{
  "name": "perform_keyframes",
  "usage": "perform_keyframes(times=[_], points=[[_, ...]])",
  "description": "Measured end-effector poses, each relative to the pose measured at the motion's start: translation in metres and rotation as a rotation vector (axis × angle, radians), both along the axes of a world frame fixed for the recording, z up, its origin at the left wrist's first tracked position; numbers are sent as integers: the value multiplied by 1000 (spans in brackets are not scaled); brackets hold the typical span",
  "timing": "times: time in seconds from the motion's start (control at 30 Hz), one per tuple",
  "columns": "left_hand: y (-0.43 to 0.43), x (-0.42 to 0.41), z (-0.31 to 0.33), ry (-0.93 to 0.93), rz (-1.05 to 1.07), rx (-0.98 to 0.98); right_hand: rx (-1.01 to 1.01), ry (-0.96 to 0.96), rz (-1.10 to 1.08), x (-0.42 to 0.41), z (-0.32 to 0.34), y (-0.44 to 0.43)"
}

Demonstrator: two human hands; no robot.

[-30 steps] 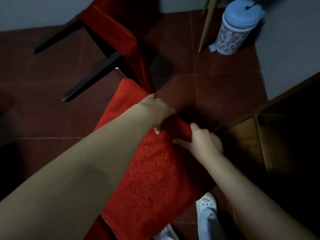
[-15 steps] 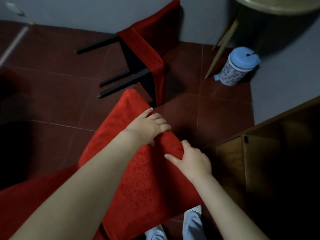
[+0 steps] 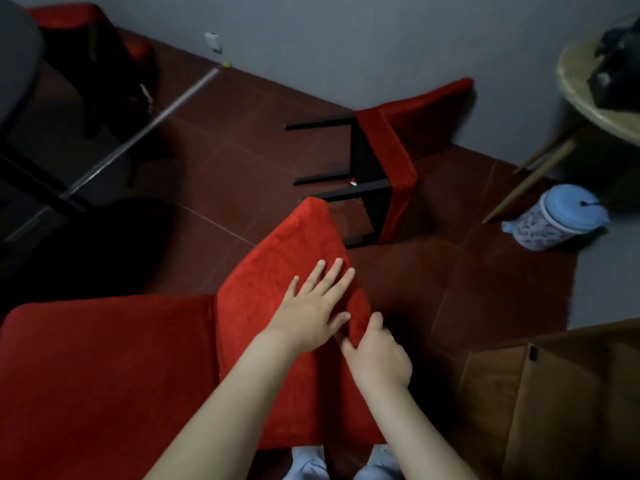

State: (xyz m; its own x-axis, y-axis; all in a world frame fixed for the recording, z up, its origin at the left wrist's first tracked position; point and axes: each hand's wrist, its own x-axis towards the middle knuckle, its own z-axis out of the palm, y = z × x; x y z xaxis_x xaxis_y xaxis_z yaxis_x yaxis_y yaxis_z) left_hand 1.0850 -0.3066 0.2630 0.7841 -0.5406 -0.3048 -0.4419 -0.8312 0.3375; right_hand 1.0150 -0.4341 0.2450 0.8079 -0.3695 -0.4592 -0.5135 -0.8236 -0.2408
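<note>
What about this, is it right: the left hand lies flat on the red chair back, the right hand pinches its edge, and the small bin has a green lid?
Not quite. In the head view the small bin has a blue lid, not green. The left hand does lie flat on the red chair back and the right hand pinches its edge.

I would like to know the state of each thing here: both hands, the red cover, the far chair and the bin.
Red cover: lies over the back of the near chair, with its side edge folded up.
Left hand: open, flat on the cover.
Right hand: pinches the cover's side edge.
Far chair: lying on its side, legs pointing left.
Bin: upright, blue lid on.
</note>
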Motion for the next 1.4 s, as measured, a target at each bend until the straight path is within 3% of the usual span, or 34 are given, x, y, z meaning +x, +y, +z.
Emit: perform_keyframes(times=[0.1,0.2,0.37,0.43,0.6,0.7,0.87,0.93,1.03,1.23,1.4], points=[[10,-24,0,-6,167,11,92,110,123,4,16,4],[18,-35,8,201,368,-69,203,203,262,7,36,8],[16,-39,23,419,736,-452,352,294,480,9,59,16],[11,-43,24,403,876,-525,432,326,581,11,62,15],[26,-55,33,176,1086,-433,638,435,783,19,69,11],[44,-57,42,158,1082,-487,477,366,962,47,79,19],[61,-57,47,136,1065,-525,-107,-213,1124,106,125,55],[66,-58,46,160,1094,-516,-190,-442,1295,123,140,76],[71,-58,44,198,1116,-514,-242,-602,1520,141,149,106],[73,-59,34,224,1147,-519,-485,-538,1906,166,135,138],[76,-59,37,216,1176,-501,-589,-309,2103,172,122,166]])
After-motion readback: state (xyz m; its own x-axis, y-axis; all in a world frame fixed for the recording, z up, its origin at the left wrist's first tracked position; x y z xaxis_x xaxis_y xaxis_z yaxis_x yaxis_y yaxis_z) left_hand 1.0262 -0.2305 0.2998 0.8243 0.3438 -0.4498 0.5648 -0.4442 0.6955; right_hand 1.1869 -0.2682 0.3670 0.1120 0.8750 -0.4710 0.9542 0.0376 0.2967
